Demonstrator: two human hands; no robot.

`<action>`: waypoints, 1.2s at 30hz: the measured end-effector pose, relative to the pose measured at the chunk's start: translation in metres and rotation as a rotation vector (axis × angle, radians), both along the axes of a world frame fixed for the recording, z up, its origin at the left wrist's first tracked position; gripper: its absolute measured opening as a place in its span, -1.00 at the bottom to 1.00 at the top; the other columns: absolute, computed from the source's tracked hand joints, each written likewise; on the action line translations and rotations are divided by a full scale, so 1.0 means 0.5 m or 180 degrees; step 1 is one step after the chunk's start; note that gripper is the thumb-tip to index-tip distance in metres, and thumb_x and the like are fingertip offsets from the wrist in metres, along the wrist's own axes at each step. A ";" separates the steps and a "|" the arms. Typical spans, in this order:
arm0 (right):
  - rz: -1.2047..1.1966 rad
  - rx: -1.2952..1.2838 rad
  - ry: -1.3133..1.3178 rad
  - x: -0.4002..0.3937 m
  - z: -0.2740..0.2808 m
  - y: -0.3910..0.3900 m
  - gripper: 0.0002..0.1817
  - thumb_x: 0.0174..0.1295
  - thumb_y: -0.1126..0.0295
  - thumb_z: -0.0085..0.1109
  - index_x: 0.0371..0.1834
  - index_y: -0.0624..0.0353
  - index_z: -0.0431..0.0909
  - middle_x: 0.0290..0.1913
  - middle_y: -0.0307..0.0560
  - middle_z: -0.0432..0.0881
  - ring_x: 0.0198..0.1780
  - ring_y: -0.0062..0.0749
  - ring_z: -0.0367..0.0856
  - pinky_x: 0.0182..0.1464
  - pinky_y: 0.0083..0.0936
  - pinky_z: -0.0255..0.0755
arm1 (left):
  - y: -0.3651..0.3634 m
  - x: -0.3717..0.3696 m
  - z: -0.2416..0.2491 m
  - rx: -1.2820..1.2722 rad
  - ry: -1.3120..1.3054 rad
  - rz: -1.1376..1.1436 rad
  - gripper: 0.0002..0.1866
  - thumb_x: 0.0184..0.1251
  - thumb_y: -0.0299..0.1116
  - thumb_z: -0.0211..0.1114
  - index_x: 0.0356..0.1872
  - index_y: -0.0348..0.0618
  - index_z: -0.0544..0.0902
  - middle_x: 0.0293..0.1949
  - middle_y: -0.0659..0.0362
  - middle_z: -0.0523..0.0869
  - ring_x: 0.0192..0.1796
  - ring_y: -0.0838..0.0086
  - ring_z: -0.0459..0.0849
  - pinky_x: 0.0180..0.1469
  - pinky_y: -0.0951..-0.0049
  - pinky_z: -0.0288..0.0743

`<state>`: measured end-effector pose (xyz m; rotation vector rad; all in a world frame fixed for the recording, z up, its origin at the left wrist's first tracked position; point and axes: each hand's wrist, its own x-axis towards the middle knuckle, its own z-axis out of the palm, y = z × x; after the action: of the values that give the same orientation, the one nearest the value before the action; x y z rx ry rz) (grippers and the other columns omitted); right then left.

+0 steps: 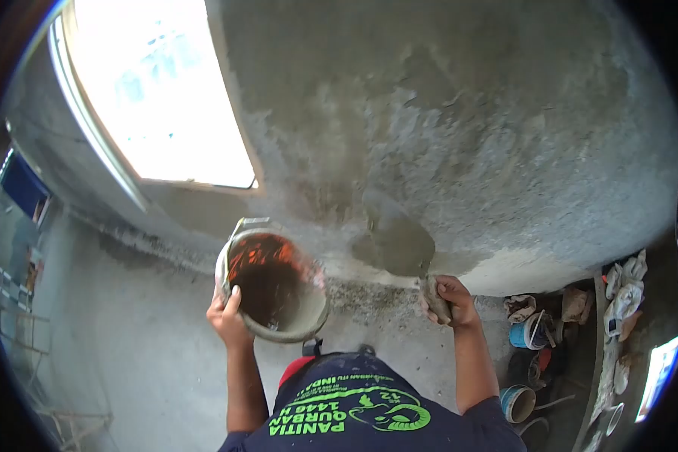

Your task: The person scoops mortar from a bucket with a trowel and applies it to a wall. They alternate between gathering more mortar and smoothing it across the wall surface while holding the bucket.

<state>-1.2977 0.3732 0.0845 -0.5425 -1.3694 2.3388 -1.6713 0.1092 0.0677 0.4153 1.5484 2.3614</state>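
Observation:
My left hand [229, 313] grips the rim of a round bucket [316, 316], fingers outside and thumb over the edge. The bucket is tilted, with grey wet mix and reddish-orange patches inside. My right hand [450, 300] is closed round the handle of a trowel [399, 237]. The trowel's blade is coated in grey mortar and lies close to the lower part of the wall [505, 166]; whether it touches is unclear. Damp, darker patches mark the wall's rough grey surface.
A bright window opening [166, 90] is at the upper left. Buckets [529, 331] and sacks [625, 301] stand at the right. Grey floor [158, 331] spreads below the wall, with a metal frame [71, 418] at the lower left.

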 end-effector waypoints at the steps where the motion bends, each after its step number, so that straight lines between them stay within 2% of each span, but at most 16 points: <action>1: -0.0280 0.0561 0.0201 -0.004 0.002 0.010 -0.32 0.48 -0.10 0.33 0.25 0.41 0.62 -0.30 0.03 0.70 -0.51 -0.39 0.58 -0.47 -0.48 0.40 | -0.009 -0.002 -0.014 -0.0060 -0.0029 -0.0020 -0.58 0.47 -0.63 0.28 0.31 -0.58 0.67 0.17 0.01 0.80 0.14 0.36 0.78 0.30 0.38 0.58; 2: -0.0418 0.0687 0.0510 -0.023 0.029 0.014 -0.39 0.49 0.00 0.38 0.27 0.38 0.61 -0.23 -0.04 0.71 -0.39 -0.42 0.64 -0.37 -0.47 0.47 | -0.016 -0.003 -0.026 -0.0026 0.0001 -0.0081 -0.58 0.47 -0.63 0.28 0.31 -0.58 0.67 0.17 0.01 0.80 0.14 0.36 0.78 0.30 0.38 0.58; 3: -0.0472 0.0714 0.0533 -0.035 0.051 0.022 -0.39 0.49 0.00 0.38 0.27 0.38 0.61 -0.23 -0.04 0.71 -0.39 -0.42 0.64 -0.37 -0.47 0.47 | -0.024 -0.004 -0.038 -0.0124 -0.0015 -0.0013 -0.58 0.47 -0.63 0.28 0.31 -0.58 0.67 0.16 0.00 0.81 0.12 0.35 0.79 0.28 0.38 0.59; 5: -0.1341 0.2155 -0.0619 -0.056 0.084 0.047 -0.48 0.51 0.14 0.38 0.31 0.34 0.59 -0.17 -0.06 0.70 -0.33 -0.43 0.66 -0.30 -0.42 0.54 | -0.030 -0.002 -0.052 -0.0222 -0.0005 0.0021 -0.58 0.48 -0.63 0.28 0.31 -0.58 0.67 0.16 0.00 0.81 0.11 0.34 0.80 0.26 0.38 0.61; 6: -0.1888 0.3568 -0.0853 -0.073 0.088 0.061 -0.53 0.50 0.27 0.36 0.37 0.26 0.58 -0.10 -0.03 0.74 -0.31 -0.26 0.76 -0.23 -0.33 0.65 | -0.039 0.000 -0.054 -0.0289 -0.0020 0.0087 -0.57 0.50 -0.65 0.25 0.34 -0.57 0.64 0.16 -0.02 0.81 0.10 0.32 0.82 0.26 0.36 0.64; 7: -0.1934 0.3572 -0.0852 -0.086 0.090 0.077 -0.53 0.50 0.27 0.36 0.37 0.26 0.58 -0.10 -0.03 0.74 -0.31 -0.26 0.76 -0.23 -0.33 0.65 | -0.045 0.004 -0.051 -0.0356 -0.0037 0.0154 -0.55 0.52 -0.66 0.22 0.38 -0.56 0.62 0.17 -0.04 0.82 0.10 0.30 0.83 0.26 0.35 0.67; 9: -0.2968 0.5277 -0.1097 -0.105 0.089 0.114 -0.48 0.45 0.30 0.37 0.44 0.17 0.57 0.00 0.04 0.76 -0.20 -0.07 0.84 -0.17 -0.23 0.73 | -0.057 0.009 -0.048 -0.0303 -0.0073 0.0196 -0.60 0.49 -0.64 0.26 0.29 -0.58 0.67 0.16 -0.01 0.81 0.11 0.33 0.80 0.27 0.36 0.61; 12: -0.3526 0.5245 -0.1416 -0.115 0.058 0.201 -0.45 0.40 0.32 0.40 0.45 0.11 0.57 0.04 0.03 0.77 -0.10 0.04 0.85 -0.13 -0.15 0.77 | -0.063 0.007 -0.062 -0.0454 -0.0034 0.0239 -0.59 0.48 -0.66 0.24 0.31 -0.58 0.66 0.15 -0.01 0.82 0.10 0.35 0.80 0.27 0.35 0.62; 16: -0.3865 0.5487 -0.1468 -0.129 0.047 0.294 -0.42 0.40 0.30 0.41 0.49 0.03 0.55 0.03 0.01 0.77 -0.09 0.01 0.85 -0.15 -0.12 0.77 | -0.085 0.013 -0.047 -0.0451 -0.0045 0.0363 -0.61 0.47 -0.67 0.24 0.27 -0.56 0.69 0.12 -0.01 0.83 0.07 0.34 0.81 0.25 0.35 0.64; 18: -0.3654 0.5276 -0.2215 -0.126 -0.004 0.374 -0.40 0.40 0.30 0.39 0.53 -0.05 0.52 0.06 0.03 0.78 -0.09 0.05 0.85 -0.19 -0.10 0.77 | -0.054 0.007 -0.046 -0.0472 -0.0036 0.0326 -0.61 0.47 -0.67 0.24 0.27 -0.55 0.69 0.11 -0.01 0.83 0.07 0.34 0.81 0.24 0.34 0.64; 21: -0.3451 0.5340 -0.2578 -0.102 -0.102 0.351 -0.38 0.42 0.28 0.36 0.57 -0.11 0.49 0.06 0.05 0.78 -0.11 0.06 0.85 -0.22 -0.09 0.76 | -0.079 -0.002 -0.065 -0.0509 -0.0114 0.0255 -0.59 0.47 -0.66 0.23 0.29 -0.55 0.68 0.12 -0.02 0.84 0.07 0.31 0.82 0.25 0.32 0.66; 24: -0.3250 0.5341 -0.2499 -0.066 -0.187 0.278 -0.40 0.43 0.29 0.32 0.55 -0.07 0.52 0.01 0.05 0.79 -0.13 0.08 0.84 -0.22 -0.07 0.75 | -0.093 -0.004 -0.076 -0.0437 -0.0086 0.0418 -0.56 0.47 -0.68 0.21 0.34 -0.56 0.65 0.15 -0.05 0.83 0.09 0.29 0.82 0.27 0.32 0.65; 27: -0.2977 0.4796 -0.2011 -0.065 -0.145 0.243 -0.48 0.46 0.35 0.27 0.49 0.05 0.60 0.03 0.19 0.80 -0.07 0.22 0.83 -0.12 -0.04 0.73 | -0.085 0.000 -0.070 -0.0527 -0.0039 0.0456 -0.52 0.50 -0.67 0.19 0.42 -0.53 0.60 0.16 -0.04 0.82 0.09 0.30 0.83 0.26 0.31 0.68; 29: -0.3630 0.4828 -0.1491 -0.089 -0.069 0.260 -0.53 0.46 0.28 0.27 0.42 0.01 0.67 -0.10 0.04 0.79 -0.21 0.07 0.81 -0.27 -0.06 0.70 | -0.081 0.003 -0.069 -0.0552 -0.0015 0.0482 -0.54 0.50 -0.66 0.21 0.39 -0.53 0.62 0.14 -0.03 0.83 0.08 0.31 0.83 0.25 0.33 0.67; 32: -0.4128 0.5104 -0.1109 -0.127 0.032 0.323 -0.55 0.47 0.26 0.28 0.40 0.02 0.68 -0.13 0.04 0.77 -0.24 0.05 0.80 -0.30 -0.07 0.68 | -0.075 -0.012 -0.099 -0.0772 0.0241 0.0456 -0.61 0.51 -0.63 0.25 0.30 -0.53 0.68 0.10 0.00 0.84 0.04 0.35 0.83 0.20 0.37 0.67; 36: -0.3895 0.5009 -0.1738 -0.134 0.012 0.363 -0.53 0.46 0.23 0.30 0.42 -0.01 0.67 -0.11 0.08 0.77 -0.23 0.11 0.80 -0.29 -0.06 0.69 | -0.065 -0.001 -0.092 -0.0671 0.0150 0.0449 -0.62 0.51 -0.63 0.25 0.28 -0.53 0.68 0.09 0.00 0.84 0.03 0.34 0.83 0.19 0.37 0.68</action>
<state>-1.3649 0.5549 0.0904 -0.9818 -1.7567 -0.0763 -1.6715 0.0767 0.0218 0.3254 1.8825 2.2706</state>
